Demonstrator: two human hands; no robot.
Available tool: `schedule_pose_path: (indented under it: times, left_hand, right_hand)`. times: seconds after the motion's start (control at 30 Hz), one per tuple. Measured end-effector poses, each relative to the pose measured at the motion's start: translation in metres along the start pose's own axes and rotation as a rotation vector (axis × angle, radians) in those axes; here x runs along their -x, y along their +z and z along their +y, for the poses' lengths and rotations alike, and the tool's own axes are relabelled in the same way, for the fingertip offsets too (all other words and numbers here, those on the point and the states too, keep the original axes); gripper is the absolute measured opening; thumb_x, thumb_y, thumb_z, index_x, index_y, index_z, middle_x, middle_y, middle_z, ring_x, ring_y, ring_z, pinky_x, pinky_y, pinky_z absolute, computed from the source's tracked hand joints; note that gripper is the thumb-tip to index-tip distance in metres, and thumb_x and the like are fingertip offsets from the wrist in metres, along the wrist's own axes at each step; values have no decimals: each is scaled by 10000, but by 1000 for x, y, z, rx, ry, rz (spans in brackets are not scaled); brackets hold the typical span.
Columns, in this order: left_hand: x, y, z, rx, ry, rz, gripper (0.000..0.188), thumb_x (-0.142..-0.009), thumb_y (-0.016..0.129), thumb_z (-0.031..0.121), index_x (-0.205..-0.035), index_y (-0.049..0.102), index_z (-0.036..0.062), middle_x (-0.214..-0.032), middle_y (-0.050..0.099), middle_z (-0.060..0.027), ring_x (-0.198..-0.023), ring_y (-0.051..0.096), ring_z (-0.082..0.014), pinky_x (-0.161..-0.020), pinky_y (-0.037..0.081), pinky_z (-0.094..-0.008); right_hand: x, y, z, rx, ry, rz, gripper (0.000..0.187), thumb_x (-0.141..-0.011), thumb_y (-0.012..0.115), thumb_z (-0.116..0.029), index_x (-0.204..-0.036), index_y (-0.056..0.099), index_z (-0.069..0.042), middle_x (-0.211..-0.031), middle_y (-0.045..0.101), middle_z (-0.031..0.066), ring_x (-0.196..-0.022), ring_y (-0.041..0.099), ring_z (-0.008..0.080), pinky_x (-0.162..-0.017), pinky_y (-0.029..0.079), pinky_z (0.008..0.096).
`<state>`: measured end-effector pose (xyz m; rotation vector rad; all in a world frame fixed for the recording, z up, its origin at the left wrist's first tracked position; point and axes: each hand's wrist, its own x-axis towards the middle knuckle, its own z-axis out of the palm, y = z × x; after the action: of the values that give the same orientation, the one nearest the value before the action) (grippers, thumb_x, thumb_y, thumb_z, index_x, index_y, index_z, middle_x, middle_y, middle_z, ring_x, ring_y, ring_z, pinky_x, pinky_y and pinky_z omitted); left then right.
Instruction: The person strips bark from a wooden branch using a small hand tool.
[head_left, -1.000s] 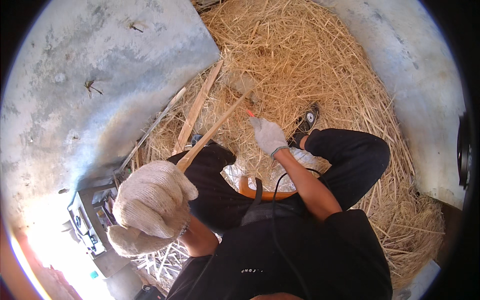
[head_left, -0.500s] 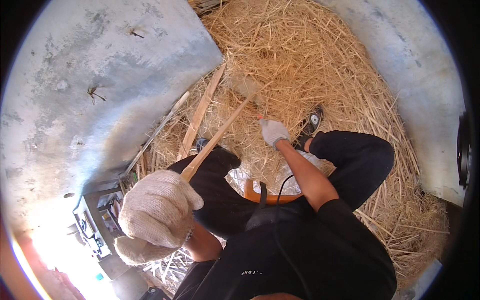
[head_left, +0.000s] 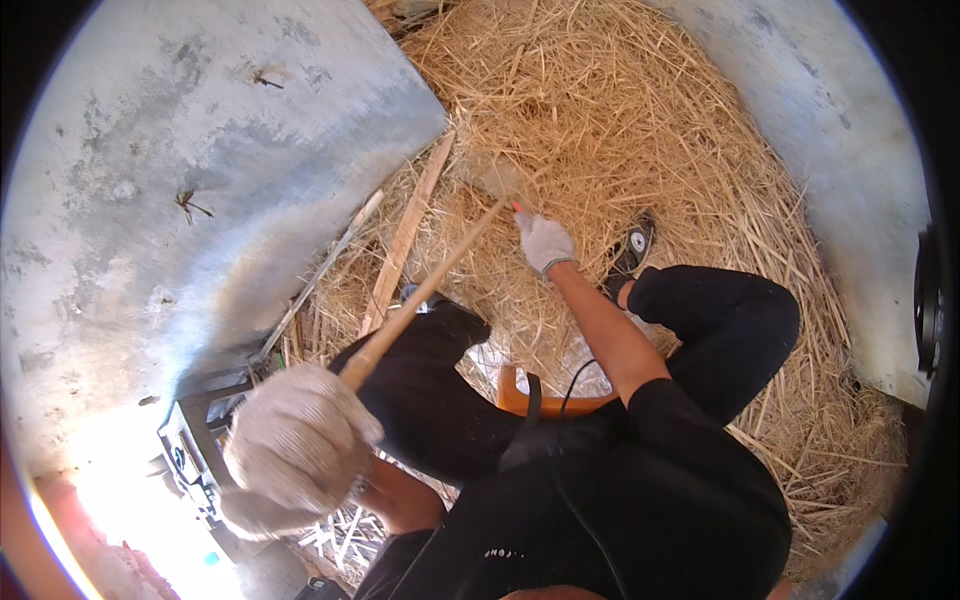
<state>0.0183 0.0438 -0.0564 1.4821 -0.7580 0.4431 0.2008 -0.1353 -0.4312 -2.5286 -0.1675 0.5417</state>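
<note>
The stick (head_left: 430,283) is gripped in the blurred left hand (head_left: 295,445), where its near end is hidden, and is slanted far and right above the straw (head_left: 640,120). A red thing (head_left: 517,207), mostly covered, is held in the right hand (head_left: 546,242); whether the stick's far end is touched cannot be told.

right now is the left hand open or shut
Shut: the gloved left hand is blurred, but it looks curled in, and the wooden stick runs out from its grip.
</note>
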Motion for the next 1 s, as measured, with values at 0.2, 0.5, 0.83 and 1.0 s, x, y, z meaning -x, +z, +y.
schedule_pose_path:
  times: [0.2,0.5,0.83,1.0]
  left_hand:
    - [13,7,-4,25,-13,293,562,-1026,410,373,-541,532,115,-454,484,0,-357,469,-148,-396,509,-311]
    - [24,-43,-3,88,-20,757,558,-1053,360,388,-546,441,169,-445,345,9,-355,296,-129,-361,353,-301]
    - [-15,-22,-9,29,-14,800,587,-1063,371,390,-518,447,183,-430,345,26,-331,271,-103,-314,310,-275]
    - [-10,-18,-15,-25,23,750,584,-1064,367,393,-526,457,184,-430,346,30,-333,280,-101,-318,324,-276]
  right_hand:
    - [-72,34,65,54,262,-91,712,-1066,301,-573,-1147,706,7,-1093,731,252,-1011,720,405,-822,571,517]
    - [-27,-5,40,-97,289,-609,757,-1034,334,-618,-924,742,10,-923,730,280,-926,721,404,-796,529,500]
    - [-34,-25,-15,-78,-41,-138,702,-1042,346,-587,-1134,714,3,-1062,711,296,-1025,683,467,-879,528,546]
    - [-94,30,47,81,175,-104,607,-1045,399,-548,-1110,737,-49,-1057,749,216,-1000,723,402,-842,549,532]
